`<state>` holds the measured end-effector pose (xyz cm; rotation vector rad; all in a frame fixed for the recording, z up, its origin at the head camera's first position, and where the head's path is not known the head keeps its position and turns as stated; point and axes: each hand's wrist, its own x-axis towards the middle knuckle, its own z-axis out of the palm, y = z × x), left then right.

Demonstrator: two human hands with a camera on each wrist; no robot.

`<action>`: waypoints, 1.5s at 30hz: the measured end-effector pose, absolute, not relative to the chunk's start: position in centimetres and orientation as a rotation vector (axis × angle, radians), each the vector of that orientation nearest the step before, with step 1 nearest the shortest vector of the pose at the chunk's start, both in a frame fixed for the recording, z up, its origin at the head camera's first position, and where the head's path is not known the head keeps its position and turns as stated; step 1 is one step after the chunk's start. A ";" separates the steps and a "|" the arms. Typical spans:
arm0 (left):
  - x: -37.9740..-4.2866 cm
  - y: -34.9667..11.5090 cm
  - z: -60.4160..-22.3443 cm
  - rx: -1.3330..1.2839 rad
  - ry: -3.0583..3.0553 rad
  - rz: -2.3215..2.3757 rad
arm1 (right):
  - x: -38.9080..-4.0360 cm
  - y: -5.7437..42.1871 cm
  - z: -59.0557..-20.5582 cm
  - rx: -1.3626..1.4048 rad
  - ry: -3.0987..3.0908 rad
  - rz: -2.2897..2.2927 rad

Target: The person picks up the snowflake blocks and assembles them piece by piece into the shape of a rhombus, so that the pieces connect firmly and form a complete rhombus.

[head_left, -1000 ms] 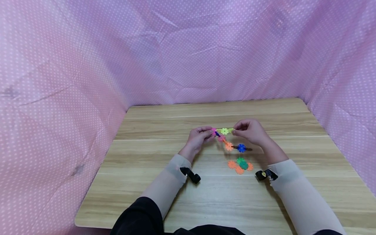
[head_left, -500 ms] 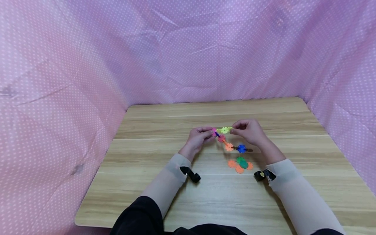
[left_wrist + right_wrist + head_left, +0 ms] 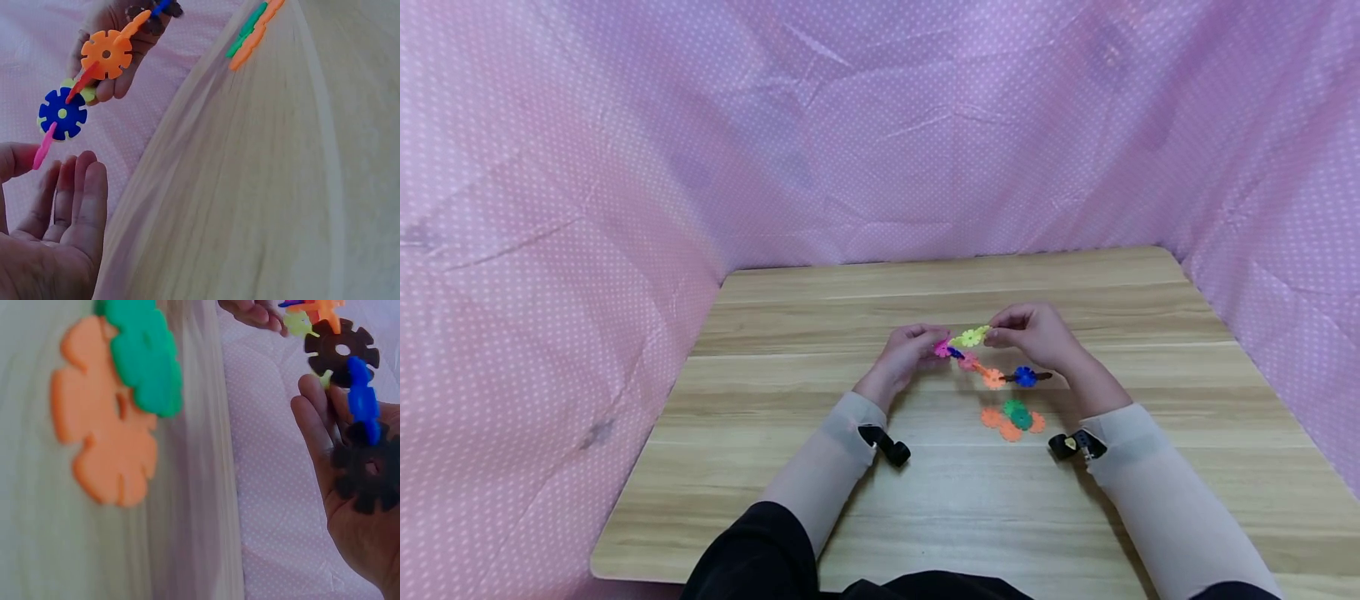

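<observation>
A chain of notched plastic snowflake discs hangs between both hands above the table. My left hand (image 3: 904, 357) pinches the pink disc (image 3: 44, 147) at one end, its other fingers extended in the left wrist view. From there run a dark blue disc (image 3: 62, 114), an orange disc (image 3: 107, 54), a brown disc (image 3: 342, 350), a blue disc (image 3: 362, 400) and another brown disc (image 3: 369, 465). Yellow discs (image 3: 972, 337) reach from the pink end to my right hand (image 3: 1033, 335), which holds their far end between thumb and fingers. The exact grip there is partly hidden.
On the wooden table (image 3: 775, 467), below the chain, lie several orange discs (image 3: 1011, 433) touching green discs (image 3: 1019, 417). A pink dotted cloth (image 3: 880, 125) hangs behind the table and at its sides.
The pink end has dipped slightly and turned, while the blue and brown end has swung a little to the right. My right hand has shifted slightly left with the yellow discs.
</observation>
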<state>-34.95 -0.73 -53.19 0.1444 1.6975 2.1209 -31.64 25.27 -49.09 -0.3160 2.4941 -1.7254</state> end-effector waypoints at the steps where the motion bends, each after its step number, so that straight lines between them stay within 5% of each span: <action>1: -34.9 -0.7 -53.1 0.173 1.715 2.110 | -31.6 25.1 -49.2 -0.330 2.463 -1.733; 11: -34.1 -0.1 -52.7 0.492 1.888 1.982 | -31.3 23.7 -49.8 -0.438 2.319 -1.753; 29: -34.3 -1.3 -52.4 0.366 1.964 1.922 | -31.1 28.8 -48.7 -0.492 2.413 -1.119; 45: -34.6 -1.5 -52.3 0.381 1.914 1.967 | -30.7 27.6 -49.8 -0.526 2.385 -0.912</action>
